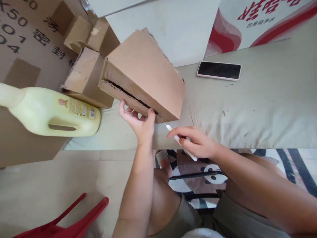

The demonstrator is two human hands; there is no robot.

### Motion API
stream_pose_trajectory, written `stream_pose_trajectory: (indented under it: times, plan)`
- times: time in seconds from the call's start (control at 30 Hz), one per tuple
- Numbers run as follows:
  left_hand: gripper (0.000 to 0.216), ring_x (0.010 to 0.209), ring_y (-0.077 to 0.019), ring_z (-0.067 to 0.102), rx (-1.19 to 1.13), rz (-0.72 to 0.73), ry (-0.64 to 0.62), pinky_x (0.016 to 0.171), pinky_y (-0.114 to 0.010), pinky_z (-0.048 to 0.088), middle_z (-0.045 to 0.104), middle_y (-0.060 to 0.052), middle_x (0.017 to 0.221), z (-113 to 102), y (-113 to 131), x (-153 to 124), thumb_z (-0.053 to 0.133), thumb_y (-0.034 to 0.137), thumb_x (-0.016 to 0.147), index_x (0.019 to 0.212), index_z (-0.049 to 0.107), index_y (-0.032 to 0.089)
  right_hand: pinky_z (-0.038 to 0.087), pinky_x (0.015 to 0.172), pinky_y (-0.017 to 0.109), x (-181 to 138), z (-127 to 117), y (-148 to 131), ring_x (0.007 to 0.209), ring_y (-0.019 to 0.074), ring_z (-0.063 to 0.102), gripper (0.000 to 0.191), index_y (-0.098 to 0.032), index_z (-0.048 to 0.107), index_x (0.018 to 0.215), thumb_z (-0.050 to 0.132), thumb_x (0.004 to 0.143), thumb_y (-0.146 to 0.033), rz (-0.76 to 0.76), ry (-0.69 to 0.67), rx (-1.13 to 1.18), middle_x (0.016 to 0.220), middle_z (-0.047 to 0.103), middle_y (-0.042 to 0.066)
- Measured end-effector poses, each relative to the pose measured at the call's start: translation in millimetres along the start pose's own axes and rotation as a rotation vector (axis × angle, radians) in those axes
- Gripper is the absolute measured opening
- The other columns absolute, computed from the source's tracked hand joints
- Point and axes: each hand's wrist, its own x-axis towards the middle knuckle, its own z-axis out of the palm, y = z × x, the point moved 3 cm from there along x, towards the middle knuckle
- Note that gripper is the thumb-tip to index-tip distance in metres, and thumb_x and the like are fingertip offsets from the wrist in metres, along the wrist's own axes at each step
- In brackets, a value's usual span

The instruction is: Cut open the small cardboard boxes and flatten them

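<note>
"What stood at the back?"

"A plain white panel (178,29), with a white-and-red printed carton (225,33) on its right."

"And the furniture?"

"A long surface (267,89) ran from side to side, under a pale grey-green cover that wrinkled toward the front edge on the right. At lower left, a piece of red furniture (89,216) showed only in part."

"The floor?"

"Pale tiles (109,168) with thin joints. Further right was a panda-print covering (210,178), partly hidden; whether it was a mat, I couldn't tell."

"How was it lit?"

"Softly, with faint shadows on the tiles."
</note>
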Motion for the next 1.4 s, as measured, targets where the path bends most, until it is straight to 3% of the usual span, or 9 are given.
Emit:
stream_pose_trajectory:
  times: [0.27,0.47,0.67,0.9,1.13,1.4]
  plan:
    - [0.083,0.107,-0.0206,0.059,-0.035,0.036,-0.082,0.075,-0.03,0.055,0.043,-0.011,0.127,3,3,-8,0.07,0.029,0.072,0.135,0.017,0.033,0.037,0.057,0.023,3,3,7,0.056,0.0102,0.045,0.036,-0.018,0.066,0.104,0.04,0.08,-0.012,0.149,0.061,0.042,0.063,0.05,-0.004]
    - [0.086,0.106,-0.0204,0.06,-0.001,0.01,-0.061,0.073,-0.029,0.056,0.043,-0.012,0.129,3,0,-7,0.071,0.023,0.071,0.136,0.016,0.032,0.035,0.057,0.023,2,7,10,0.057,0.0108,0.042,0.035,-0.019,0.067,0.103,0.04,0.081,-0.014,0.243,0.085,0.056,0.063,0.048,-0.004]
    - [0.083,0.102,-0.0198,0.06,0.006,-0.018,-0.048,0.07,-0.028,0.054,0.044,-0.011,0.125,3,-3,-5,0.069,0.028,0.073,0.136,0.015,0.034,0.035,0.058,0.024,-1,10,10,0.059,0.012,0.044,0.035,-0.02,0.069,0.103,0.042,0.081,-0.017,0.284,0.062,0.064,0.063,0.05,-0.003]
    - [0.084,0.113,-0.0218,0.056,0.053,0.055,-0.051,0.077,-0.03,0.055,0.041,-0.011,0.134,6,4,-13,0.073,0.026,0.068,0.134,0.021,0.032,0.034,0.057,0.023,2,8,13,0.057,0.0114,0.043,0.036,-0.02,0.069,0.102,0.041,0.079,-0.017,0.303,0.114,0.075,0.061,0.048,-0.004]
    - [0.075,0.096,-0.0184,0.064,-0.051,-0.086,0.039,0.082,-0.035,0.056,0.049,-0.008,0.116,4,-1,-6,0.063,0.019,0.075,0.133,0.017,0.031,0.032,0.055,0.023,3,8,10,0.051,0.0102,0.038,0.036,-0.02,0.069,0.103,0.041,0.08,-0.017,0.29,0.072,0.064,0.055,0.041,-0.007]
    - [0.078,0.098,-0.017,0.064,0.003,-0.056,0.047,0.088,-0.035,0.054,0.048,-0.01,0.122,6,-3,-7,0.063,0.019,0.075,0.136,0.015,0.032,0.033,0.056,0.024,4,6,8,0.05,0.0099,0.038,0.036,-0.02,0.069,0.101,0.041,0.08,-0.015,0.26,0.064,0.007,0.052,0.038,-0.008]
